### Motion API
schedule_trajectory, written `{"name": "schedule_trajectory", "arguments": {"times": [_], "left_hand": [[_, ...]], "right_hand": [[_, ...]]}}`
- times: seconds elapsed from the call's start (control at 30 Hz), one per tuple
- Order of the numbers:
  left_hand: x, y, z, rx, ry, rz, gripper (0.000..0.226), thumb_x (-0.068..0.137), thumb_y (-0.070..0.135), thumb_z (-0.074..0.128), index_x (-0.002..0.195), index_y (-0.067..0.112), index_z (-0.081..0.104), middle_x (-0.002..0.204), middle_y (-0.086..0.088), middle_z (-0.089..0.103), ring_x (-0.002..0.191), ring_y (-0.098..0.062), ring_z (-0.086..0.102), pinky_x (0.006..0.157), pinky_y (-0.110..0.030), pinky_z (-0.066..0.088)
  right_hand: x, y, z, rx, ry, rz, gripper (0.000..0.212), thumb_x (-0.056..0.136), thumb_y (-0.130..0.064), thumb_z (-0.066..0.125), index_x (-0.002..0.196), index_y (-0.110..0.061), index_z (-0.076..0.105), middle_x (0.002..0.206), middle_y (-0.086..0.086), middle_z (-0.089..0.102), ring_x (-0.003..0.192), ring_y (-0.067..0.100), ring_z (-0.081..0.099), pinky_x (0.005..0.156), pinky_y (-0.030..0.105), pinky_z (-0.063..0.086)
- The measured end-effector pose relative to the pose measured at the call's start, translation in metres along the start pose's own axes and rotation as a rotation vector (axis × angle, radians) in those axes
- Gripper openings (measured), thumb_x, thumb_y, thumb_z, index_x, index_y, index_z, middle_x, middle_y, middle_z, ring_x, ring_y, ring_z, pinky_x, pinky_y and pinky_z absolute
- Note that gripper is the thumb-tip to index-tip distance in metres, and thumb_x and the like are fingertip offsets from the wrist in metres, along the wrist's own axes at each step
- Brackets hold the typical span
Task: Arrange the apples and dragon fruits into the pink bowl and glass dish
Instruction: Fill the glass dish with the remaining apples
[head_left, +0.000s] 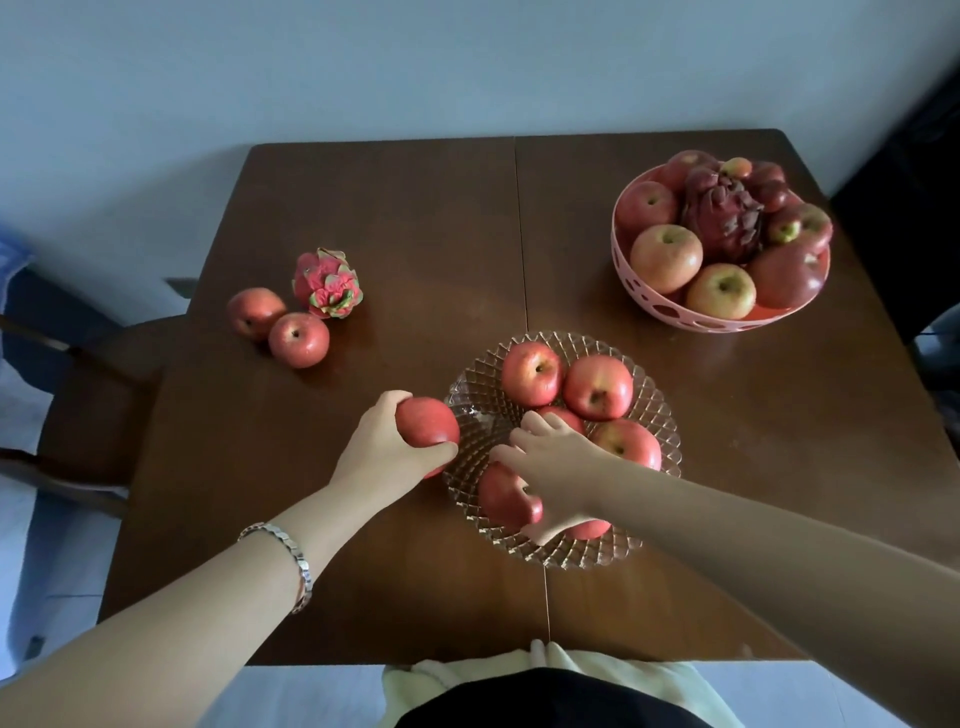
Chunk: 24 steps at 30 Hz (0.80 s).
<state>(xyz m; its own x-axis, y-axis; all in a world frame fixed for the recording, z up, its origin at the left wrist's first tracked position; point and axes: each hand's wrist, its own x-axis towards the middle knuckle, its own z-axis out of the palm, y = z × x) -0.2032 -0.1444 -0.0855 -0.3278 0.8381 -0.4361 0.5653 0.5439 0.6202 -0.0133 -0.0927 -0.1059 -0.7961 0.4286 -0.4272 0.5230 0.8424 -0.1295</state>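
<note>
My left hand (382, 449) is shut on a red apple (427, 427) just over the left rim of the glass dish (657, 415). My right hand (558, 467) reaches into the dish with fingers spread, resting on a red apple (506, 496) at its near side. Several more apples lie in the dish, one at the back (532, 373). The pink bowl (626, 280) at the far right is heaped with apples and a dark dragon fruit (724, 218). Two loose apples (298, 340) and a pink dragon fruit (326, 283) lie on the table at the far left.
The brown wooden table (415, 218) has a seam down its middle and stands against a pale wall. A wooden chair (93, 395) is at the left side. A dark object (914, 182) is at the right edge.
</note>
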Motion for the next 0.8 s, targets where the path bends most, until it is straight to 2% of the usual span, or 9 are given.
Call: {"name": "schedule_trajectory", "arguments": {"times": [0.1, 0.2, 0.37, 0.43, 0.53, 0.6, 0.67, 0.73, 0.8], "left_hand": [[0.000, 0.002, 0.000, 0.042, 0.005, 0.038, 0.072, 0.067, 0.035, 0.079, 0.128, 0.026, 0.041, 0.126, -0.002, 0.048, 0.099, -0.016, 0.048, 0.085, -0.031, 0.044], [0.000, 0.006, 0.002, 0.078, 0.007, 0.065, 0.073, 0.067, 0.036, 0.079, 0.128, 0.026, 0.041, 0.125, -0.001, 0.049, 0.099, -0.017, 0.050, 0.087, -0.033, 0.046], [0.000, 0.018, 0.013, 0.147, -0.053, 0.064, 0.075, 0.069, 0.043, 0.074, 0.133, 0.036, 0.034, 0.124, -0.002, 0.045, 0.103, -0.024, 0.054, 0.088, -0.035, 0.048], [0.002, 0.025, 0.020, 0.250, -0.083, 0.037, 0.071, 0.071, 0.051, 0.069, 0.131, 0.041, 0.034, 0.116, -0.001, 0.042, 0.094, -0.024, 0.054, 0.082, -0.033, 0.048], [0.007, 0.037, 0.033, 0.438, -0.068, 0.017, 0.065, 0.070, 0.062, 0.063, 0.125, 0.039, 0.037, 0.106, -0.001, 0.038, 0.079, -0.024, 0.050, 0.069, -0.029, 0.042], [0.011, 0.042, 0.044, 0.495, -0.061, -0.023, 0.070, 0.071, 0.065, 0.060, 0.127, 0.033, 0.034, 0.112, -0.005, 0.041, 0.076, -0.026, 0.050, 0.066, -0.029, 0.041], [0.015, 0.046, 0.053, 0.510, -0.042, -0.055, 0.077, 0.074, 0.066, 0.056, 0.133, 0.025, 0.029, 0.122, -0.009, 0.040, 0.081, -0.029, 0.054, 0.066, -0.030, 0.042], [0.019, 0.047, 0.058, 0.534, -0.039, -0.045, 0.081, 0.078, 0.066, 0.052, 0.138, 0.019, 0.024, 0.129, -0.010, 0.037, 0.094, -0.032, 0.059, 0.067, -0.031, 0.042], [0.023, 0.048, 0.055, 0.523, -0.135, -0.011, 0.084, 0.079, 0.062, 0.054, 0.141, 0.018, 0.020, 0.138, -0.009, 0.030, 0.105, -0.033, 0.057, 0.071, -0.032, 0.045]], "right_hand": [[0.000, -0.005, 0.001, -0.034, 0.061, 0.013, 0.079, 0.065, -0.062, 0.065, 0.121, -0.008, 0.049, 0.121, 0.009, 0.050, 0.116, 0.029, 0.036, 0.102, 0.037, 0.028], [0.004, -0.005, 0.002, -0.047, 0.063, 0.067, 0.084, 0.067, -0.070, 0.058, 0.120, -0.005, 0.055, 0.135, 0.010, 0.040, 0.130, 0.030, 0.027, 0.112, 0.040, 0.019], [-0.004, -0.001, 0.012, 0.125, 0.036, 0.133, 0.094, 0.071, -0.071, 0.057, 0.140, -0.009, 0.039, 0.148, 0.005, 0.033, 0.143, 0.026, 0.013, 0.118, 0.039, 0.002], [-0.010, 0.002, 0.013, 0.219, 0.042, 0.134, 0.100, 0.070, -0.070, 0.059, 0.146, -0.012, 0.029, 0.152, 0.003, 0.026, 0.146, 0.023, 0.004, 0.118, 0.039, -0.003], [-0.023, 0.011, 0.012, 0.438, 0.103, 0.219, 0.098, 0.071, -0.063, 0.066, 0.147, -0.019, 0.023, 0.154, -0.004, 0.020, 0.146, 0.016, 0.001, 0.118, 0.036, 0.000], [-0.032, 0.018, 0.013, 0.533, 0.159, 0.288, 0.089, 0.073, -0.058, 0.067, 0.145, -0.021, 0.028, 0.152, -0.006, 0.022, 0.145, 0.015, 0.004, 0.118, 0.035, 0.004], [-0.040, 0.022, 0.015, 0.534, 0.184, 0.318, 0.081, 0.076, -0.056, 0.066, 0.141, -0.021, 0.035, 0.150, -0.005, 0.024, 0.144, 0.017, 0.009, 0.119, 0.036, 0.010], [-0.045, 0.023, 0.018, 0.507, 0.168, 0.313, 0.077, 0.076, -0.054, 0.066, 0.140, -0.021, 0.037, 0.149, -0.004, 0.024, 0.142, 0.017, 0.012, 0.118, 0.034, 0.014], [-0.047, 0.023, 0.020, 0.500, 0.155, 0.303, 0.081, 0.075, -0.051, 0.068, 0.142, -0.021, 0.034, 0.150, -0.003, 0.022, 0.142, 0.016, 0.012, 0.117, 0.033, 0.013]]}}
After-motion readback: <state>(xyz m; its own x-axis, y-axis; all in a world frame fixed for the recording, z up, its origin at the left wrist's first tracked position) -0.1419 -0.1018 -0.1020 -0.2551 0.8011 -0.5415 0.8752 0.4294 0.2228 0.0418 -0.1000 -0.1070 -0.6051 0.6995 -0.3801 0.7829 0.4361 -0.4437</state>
